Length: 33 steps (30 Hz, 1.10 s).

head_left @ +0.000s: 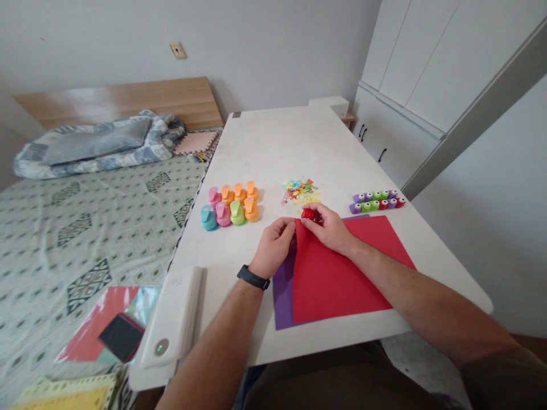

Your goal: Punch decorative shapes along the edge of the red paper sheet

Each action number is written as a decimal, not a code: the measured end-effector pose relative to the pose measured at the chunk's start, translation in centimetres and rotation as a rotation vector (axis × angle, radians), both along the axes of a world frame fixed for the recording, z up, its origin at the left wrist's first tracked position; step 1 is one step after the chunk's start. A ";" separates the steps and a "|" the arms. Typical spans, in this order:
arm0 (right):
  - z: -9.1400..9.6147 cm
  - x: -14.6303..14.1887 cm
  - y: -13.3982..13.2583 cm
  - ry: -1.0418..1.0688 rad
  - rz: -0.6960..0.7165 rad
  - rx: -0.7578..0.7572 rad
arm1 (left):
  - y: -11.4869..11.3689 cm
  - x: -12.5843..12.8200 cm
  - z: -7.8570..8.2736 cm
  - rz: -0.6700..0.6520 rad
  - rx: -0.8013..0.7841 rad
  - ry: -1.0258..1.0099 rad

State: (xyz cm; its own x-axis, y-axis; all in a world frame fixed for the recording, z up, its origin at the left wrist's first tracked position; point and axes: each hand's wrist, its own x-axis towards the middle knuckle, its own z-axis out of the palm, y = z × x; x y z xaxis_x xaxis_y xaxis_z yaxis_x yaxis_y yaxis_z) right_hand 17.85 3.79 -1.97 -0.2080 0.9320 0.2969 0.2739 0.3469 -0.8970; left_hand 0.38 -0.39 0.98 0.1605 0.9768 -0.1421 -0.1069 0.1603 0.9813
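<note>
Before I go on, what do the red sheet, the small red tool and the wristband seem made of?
Red sheet: matte paper or thin card, perhaps foam; it shows no shine and bends at one corner.
Small red tool: probably smooth plastic, from its saturated colour and rounded shape; the right hand partly hides it.
Wristband: perhaps dull rubber; dark, curving smoothly.

Red sheet [350,267] & purple sheet [282,302]: matt paper, smooth. Red punch [307,214]: glossy plastic. Lg punches [237,212] & sm. punches [375,205]: smooth plastic, bit of sheen. Tabletop [277,145]: smooth, low sheen. Laminator-like appliance [173,313]: smooth satin plastic. Packet [92,319]: clear plastic, v. glossy. Headboard [128,99]: wood-look, grained. Bedspread [109,222]: patterned cloth, matt. Wristband [253,278]: matt, rubbery look.
</note>
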 end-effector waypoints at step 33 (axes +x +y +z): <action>-0.3 0.1 0.1 0.068 0.023 -0.026 | 0.6 0.1 -0.8 0.055 0.130 0.221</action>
State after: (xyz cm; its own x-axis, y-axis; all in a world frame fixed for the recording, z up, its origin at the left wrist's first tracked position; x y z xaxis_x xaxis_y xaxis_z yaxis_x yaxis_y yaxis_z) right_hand 18.00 3.91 -2.24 -0.2095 0.9349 0.2864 0.2048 0.3284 -0.9221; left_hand 0.43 0.23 0.21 0.0854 0.9955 -0.0401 0.1068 0.0309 0.9938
